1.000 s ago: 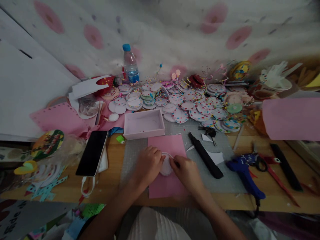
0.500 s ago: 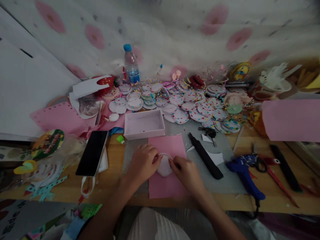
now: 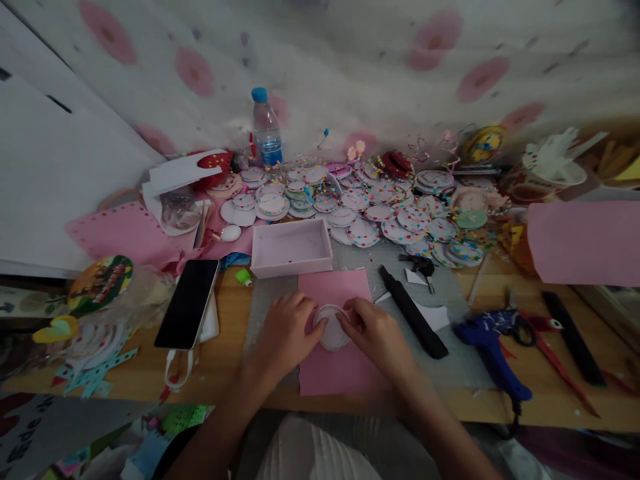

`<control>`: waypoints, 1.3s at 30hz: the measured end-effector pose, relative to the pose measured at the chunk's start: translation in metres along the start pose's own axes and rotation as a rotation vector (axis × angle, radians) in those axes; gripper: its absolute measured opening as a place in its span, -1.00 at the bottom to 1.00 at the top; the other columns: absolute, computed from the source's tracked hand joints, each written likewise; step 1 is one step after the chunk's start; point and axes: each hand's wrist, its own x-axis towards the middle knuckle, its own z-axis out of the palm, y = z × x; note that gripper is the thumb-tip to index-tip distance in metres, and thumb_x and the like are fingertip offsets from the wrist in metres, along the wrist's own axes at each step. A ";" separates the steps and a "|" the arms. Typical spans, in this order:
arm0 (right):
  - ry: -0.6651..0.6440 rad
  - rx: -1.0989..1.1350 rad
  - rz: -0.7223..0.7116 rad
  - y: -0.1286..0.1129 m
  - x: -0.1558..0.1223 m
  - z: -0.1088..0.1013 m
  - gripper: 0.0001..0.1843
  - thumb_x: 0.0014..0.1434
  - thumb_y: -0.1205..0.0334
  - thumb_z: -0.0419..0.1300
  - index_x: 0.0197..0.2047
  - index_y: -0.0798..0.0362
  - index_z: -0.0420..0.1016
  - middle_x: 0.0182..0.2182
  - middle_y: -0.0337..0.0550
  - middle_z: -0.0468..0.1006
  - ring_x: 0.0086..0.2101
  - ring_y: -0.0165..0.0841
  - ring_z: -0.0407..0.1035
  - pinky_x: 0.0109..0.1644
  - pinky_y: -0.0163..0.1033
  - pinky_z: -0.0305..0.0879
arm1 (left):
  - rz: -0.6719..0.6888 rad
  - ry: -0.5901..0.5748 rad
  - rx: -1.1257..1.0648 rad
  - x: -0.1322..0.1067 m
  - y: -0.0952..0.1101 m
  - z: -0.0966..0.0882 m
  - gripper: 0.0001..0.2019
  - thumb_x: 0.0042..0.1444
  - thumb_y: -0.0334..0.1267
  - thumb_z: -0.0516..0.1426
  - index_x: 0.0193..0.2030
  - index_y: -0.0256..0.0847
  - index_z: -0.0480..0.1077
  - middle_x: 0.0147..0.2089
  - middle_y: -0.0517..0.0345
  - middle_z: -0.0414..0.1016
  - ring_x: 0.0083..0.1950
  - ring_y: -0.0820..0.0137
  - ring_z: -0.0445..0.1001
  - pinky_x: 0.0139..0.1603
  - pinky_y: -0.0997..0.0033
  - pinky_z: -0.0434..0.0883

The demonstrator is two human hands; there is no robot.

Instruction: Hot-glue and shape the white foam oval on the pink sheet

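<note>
A small round white disc with a raised rim [image 3: 332, 337] lies over a pink sheet of paper [image 3: 334, 377] in front of me. My left hand [image 3: 290, 331] grips its left edge, thumb on top and fingers curled round the side. At its right edge, my right hand [image 3: 377, 331] holds it the same way, with the thumb and index finger near the rim. Under the pink sheet is a grey cutting mat [image 3: 450, 367]. Just behind the sheet stands an open white box [image 3: 291, 267], with a tiny red dot inside.
Many decorated white discs [image 3: 363, 232] are heaped at the back beside a water bottle [image 3: 267, 133]. A phone [image 3: 187, 303] lies at left. On the right are a black tube-shaped case [image 3: 413, 313], keys [image 3: 423, 265], a blue glue gun [image 3: 493, 347] and a black strip [image 3: 573, 338].
The disc has turned flatter, so more of its round face and rim shows. Both hands have shifted slightly around its edge and still hold it.
</note>
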 end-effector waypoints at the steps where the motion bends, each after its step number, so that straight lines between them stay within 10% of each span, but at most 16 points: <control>1: -0.013 -0.005 -0.021 0.000 0.002 0.000 -0.80 0.32 0.11 0.09 -0.25 0.05 0.41 -0.49 -0.27 0.43 -0.49 -0.44 0.31 -0.40 -0.35 0.08 | 0.003 -0.006 0.036 0.002 0.002 0.000 -0.94 0.17 -0.28 0.20 -0.26 -0.20 0.43 -0.21 0.10 0.47 -0.11 0.22 0.43 -0.10 0.20 0.31; 19: 0.072 -0.133 -0.118 0.000 0.002 0.005 -0.61 0.36 0.12 0.06 -0.49 0.06 0.34 -0.55 -0.25 0.40 -0.53 -0.46 0.26 -0.43 -0.31 -0.04 | 0.156 -0.002 0.194 0.009 0.009 0.000 -0.83 0.18 -0.44 0.16 -0.44 -0.21 0.41 -0.38 0.13 0.44 -0.22 0.24 0.41 -0.19 0.18 0.26; 39: 0.075 0.301 0.052 0.001 -0.002 0.000 -0.72 0.31 0.10 0.08 -0.39 0.06 0.38 -0.54 -0.29 0.35 -0.51 -0.47 0.22 -0.40 -0.36 0.10 | 0.093 0.022 0.109 0.007 0.011 0.004 -0.80 0.10 -0.46 0.19 -0.50 -0.19 0.36 -0.43 0.16 0.45 -0.29 0.29 0.42 -0.24 0.25 0.27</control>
